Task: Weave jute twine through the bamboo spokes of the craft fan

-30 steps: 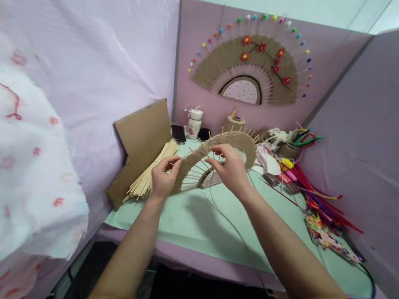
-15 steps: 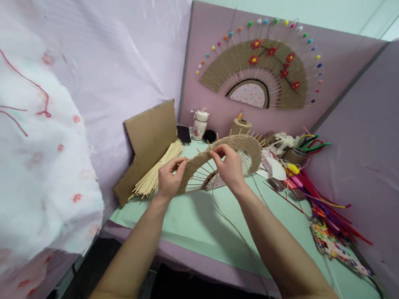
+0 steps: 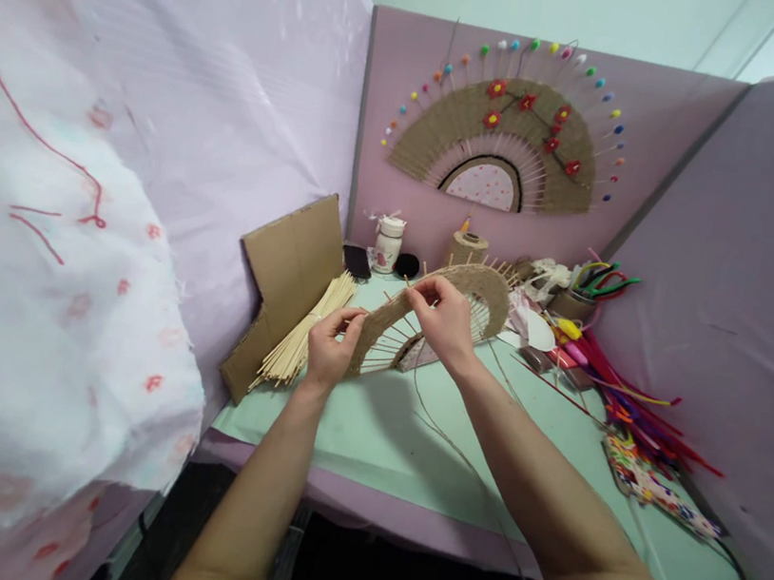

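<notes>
Pinching the near left end of a half-round twine-woven fan (image 3: 485, 283), the person's left hand (image 3: 332, 345) has its thumb against one face of the woven band and its fingers curled around behind. The right hand (image 3: 441, 322) is closed at the band's upper edge, thumb and fingertips pressed together there; from where I stand I cannot tell whether they also nip a strand. The fan is tilted over the middle of the mint-green tabletop (image 3: 365, 445), its thin ribs fanning out from a pale half-disc (image 3: 419, 356) and their tips poking past the woven rim. A loose strand of twine (image 3: 440, 429) hangs below the right hand and trails over the table toward the person's lap. Just beside the left hand lies a bundle of bamboo sticks (image 3: 305, 336), against a bent sheet of cardboard (image 3: 297, 258). Behind the fan I see a lidded white jar (image 3: 387, 247), a round black object (image 3: 407, 266) and a spool of twine (image 3: 469, 249). To the right, red and purple pipe cleaners (image 3: 637, 402) sprawl near a flower-patterned object (image 3: 662, 487) with a dark cord. Up on the pink back panel (image 3: 392, 51) is another fan (image 3: 444, 135), decorated with red flowers and edged with colourful little balls.
</notes>
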The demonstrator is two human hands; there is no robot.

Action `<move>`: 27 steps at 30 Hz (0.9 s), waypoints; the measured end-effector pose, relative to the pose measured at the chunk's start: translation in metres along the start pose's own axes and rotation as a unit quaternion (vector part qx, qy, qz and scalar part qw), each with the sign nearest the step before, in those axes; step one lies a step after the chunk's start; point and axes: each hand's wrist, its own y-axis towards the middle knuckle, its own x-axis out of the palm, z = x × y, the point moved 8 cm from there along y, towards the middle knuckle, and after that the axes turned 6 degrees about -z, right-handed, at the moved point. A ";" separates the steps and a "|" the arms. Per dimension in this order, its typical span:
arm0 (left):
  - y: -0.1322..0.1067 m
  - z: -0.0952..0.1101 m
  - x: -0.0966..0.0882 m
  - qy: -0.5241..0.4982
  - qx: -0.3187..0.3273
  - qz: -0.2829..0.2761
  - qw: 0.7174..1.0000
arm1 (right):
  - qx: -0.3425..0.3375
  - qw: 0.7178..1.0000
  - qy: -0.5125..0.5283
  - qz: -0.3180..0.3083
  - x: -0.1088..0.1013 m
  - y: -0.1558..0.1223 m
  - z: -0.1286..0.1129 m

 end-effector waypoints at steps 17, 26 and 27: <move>0.015 0.005 -0.008 -0.067 -0.046 -0.063 0.995 | 0.041 0.998 0.040 0.001 0.001 -0.002 0.011; 0.027 0.016 0.007 0.026 -0.108 -0.185 0.976 | 0.051 0.997 0.050 -0.006 0.001 -0.001 0.008; 0.026 0.017 0.007 0.026 -0.113 -0.182 0.977 | 0.052 0.997 0.049 -0.006 0.001 -0.001 0.009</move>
